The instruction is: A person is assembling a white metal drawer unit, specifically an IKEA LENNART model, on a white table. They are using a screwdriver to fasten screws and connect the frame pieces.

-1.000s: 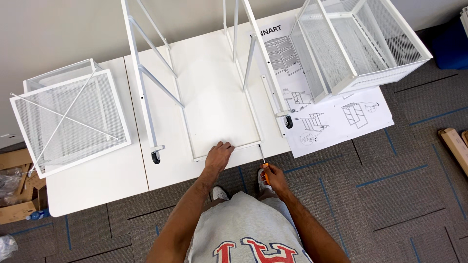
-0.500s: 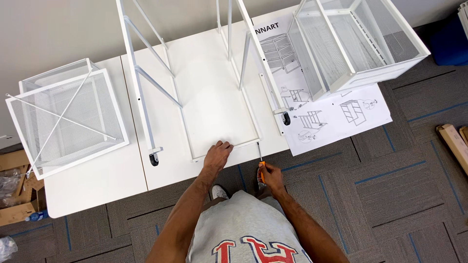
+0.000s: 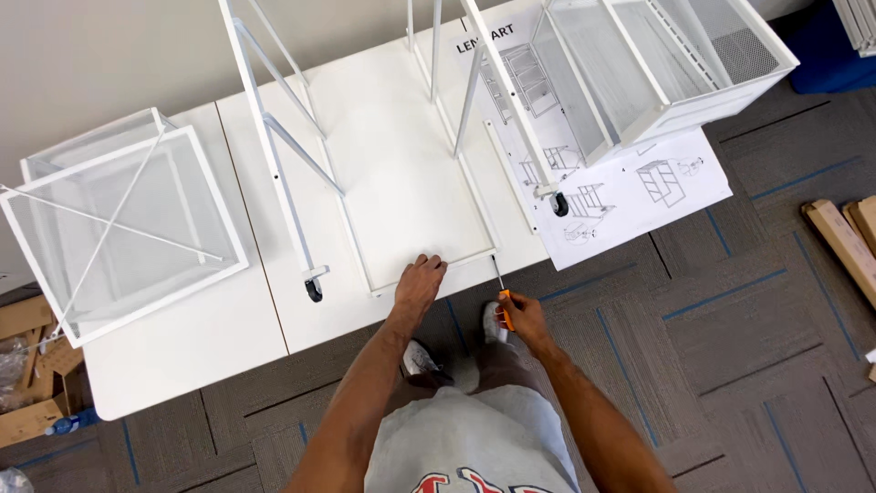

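Your left hand [image 3: 418, 285] lies flat, fingers spread, pressing on the bottom rail of the white metal frame [image 3: 401, 196], which rests on the white tabletop [image 3: 182, 356] w/ its legs running away from you. Your right hand [image 3: 520, 315] is closed around the orange handle of a screwdriver [image 3: 501, 294]; the shaft points up toward the frame's near right corner, tip just at the tabletop edge, not clearly on the frame yet.

Step in hand, as I read it: fixing the bottom rail of the frame, left hand steadying while the right brings the driver in. Can't see a screw or hole at that corner, too small to tell.

Next move calls for: seat the tip squarely in the fastener, keep the shaft in line w/ it, and keep the left hand's weight on the rail so the frame doesn't slide.

Around you: two black castors [image 3: 313, 290] already sit on the leg ends, the left one near your left hand, the other over by the instruction sheet [image 3: 630, 183] to the right. A white mesh basket [image 3: 119, 219] sits well apart at the left; another basket [image 3: 675, 59] sits top right, partly on the sheet.
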